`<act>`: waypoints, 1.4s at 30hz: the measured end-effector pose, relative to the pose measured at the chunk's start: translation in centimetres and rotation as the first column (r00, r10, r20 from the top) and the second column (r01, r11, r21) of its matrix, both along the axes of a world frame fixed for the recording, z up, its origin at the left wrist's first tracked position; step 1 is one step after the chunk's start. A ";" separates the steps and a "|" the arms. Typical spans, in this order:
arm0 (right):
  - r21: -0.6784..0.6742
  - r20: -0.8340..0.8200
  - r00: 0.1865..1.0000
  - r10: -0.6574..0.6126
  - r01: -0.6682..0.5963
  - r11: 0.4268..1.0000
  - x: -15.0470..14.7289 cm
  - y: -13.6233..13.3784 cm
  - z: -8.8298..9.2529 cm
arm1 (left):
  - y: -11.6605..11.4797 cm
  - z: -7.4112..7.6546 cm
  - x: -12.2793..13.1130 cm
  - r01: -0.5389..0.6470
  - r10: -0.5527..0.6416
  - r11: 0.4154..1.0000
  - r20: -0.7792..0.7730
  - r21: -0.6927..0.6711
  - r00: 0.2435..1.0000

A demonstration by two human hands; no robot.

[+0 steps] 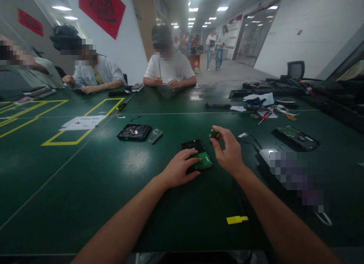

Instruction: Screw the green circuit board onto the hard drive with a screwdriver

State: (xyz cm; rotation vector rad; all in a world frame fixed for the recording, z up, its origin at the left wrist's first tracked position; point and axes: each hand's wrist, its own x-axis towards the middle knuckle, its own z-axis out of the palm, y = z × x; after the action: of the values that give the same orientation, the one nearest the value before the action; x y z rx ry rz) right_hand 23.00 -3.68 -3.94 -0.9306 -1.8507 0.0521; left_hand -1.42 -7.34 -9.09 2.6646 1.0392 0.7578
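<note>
A black hard drive [194, 144] with a green circuit board [203, 161] on its upper face lies on the table in front of me. My left hand [182, 166] holds it down from the left: the fingers lie over its top and the thumb is by its near edge. Just above its right side, my right hand [228, 148] is closed in a pinch around the black-and-yellow handle of a screwdriver [215, 134]. The screwdriver's tip cannot be made out.
To the left lie an opened hard drive [134, 132], a loose circuit board [156, 136] and white paper [82, 122]. Another hard drive [296, 138], a red screwdriver [265, 117] and a corded white device [273, 159] are at right. Yellow tape [237, 219] lies nearby. People sit across the table.
</note>
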 end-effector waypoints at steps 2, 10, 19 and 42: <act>-0.040 -0.009 0.999 0.045 -0.045 0.998 -0.1 -0.1 -0.1 | 0.0 0.1 0.0 0.002 -0.002 1.000 0.005 -0.004 1.000; 0.043 -0.011 0.999 -0.041 0.042 0.998 -0.2 -0.2 0.4 | 0.0 0.0 0.1 0.005 -0.005 1.000 -0.004 -0.002 1.000; -0.042 -0.014 0.999 0.043 -0.043 0.998 -0.2 -0.2 -0.1 | 0.0 0.1 0.0 0.004 -0.004 1.000 0.018 -0.003 1.000; 0.036 -0.011 0.999 -0.043 0.043 0.998 -0.1 -0.1 0.1 | 0.0 0.0 0.1 0.006 -0.006 1.000 0.007 0.012 1.000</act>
State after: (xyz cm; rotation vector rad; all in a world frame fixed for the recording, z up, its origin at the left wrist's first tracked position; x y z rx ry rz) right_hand 22.85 -3.76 -3.81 -0.9433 -1.8156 -0.0030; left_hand -1.33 -7.34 -9.06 2.6722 1.0272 0.7742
